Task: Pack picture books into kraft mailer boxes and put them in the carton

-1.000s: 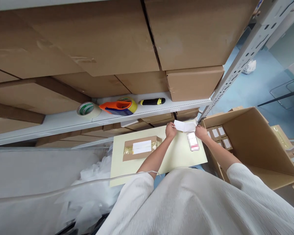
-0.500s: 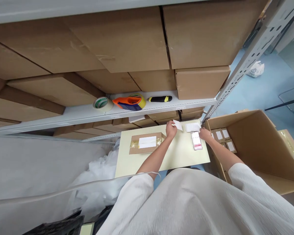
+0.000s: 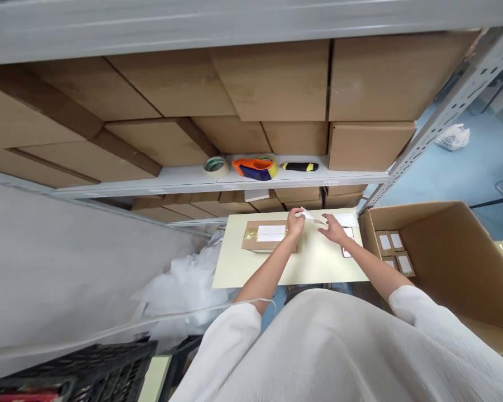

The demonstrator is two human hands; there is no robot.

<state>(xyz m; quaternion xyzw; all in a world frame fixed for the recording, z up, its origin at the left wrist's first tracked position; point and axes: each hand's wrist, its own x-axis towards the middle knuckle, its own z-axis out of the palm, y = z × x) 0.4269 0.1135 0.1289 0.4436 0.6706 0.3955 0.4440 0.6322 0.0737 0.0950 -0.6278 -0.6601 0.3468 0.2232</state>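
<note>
My left hand [image 3: 295, 222] pinches the left end of a white paper slip [image 3: 312, 216], which looks like a label, above the pale yellow table [image 3: 314, 268]. My right hand [image 3: 332, 230] is just right of the slip, thumb and fingers apart and nothing in them. Under the right wrist lies a phone [image 3: 347, 251], partly covered. Behind it rests another white paper [image 3: 346, 219]. A taped cardboard box [image 3: 250, 239] with a white label on top lies left of my left hand.
A large open carton [image 3: 456, 262] stands right of the table, with several small labelled boxes [image 3: 404, 262] inside. The shelf holds a tape roll [image 3: 216, 166], an orange and blue tape dispenser [image 3: 255, 168] and a utility knife [image 3: 300, 166]. A black crate [image 3: 117, 368] is lower left.
My right hand has moved left from beside the phone toward the slip, its fingers now spread. The slip stays in my left hand. The camera view has shifted.
</note>
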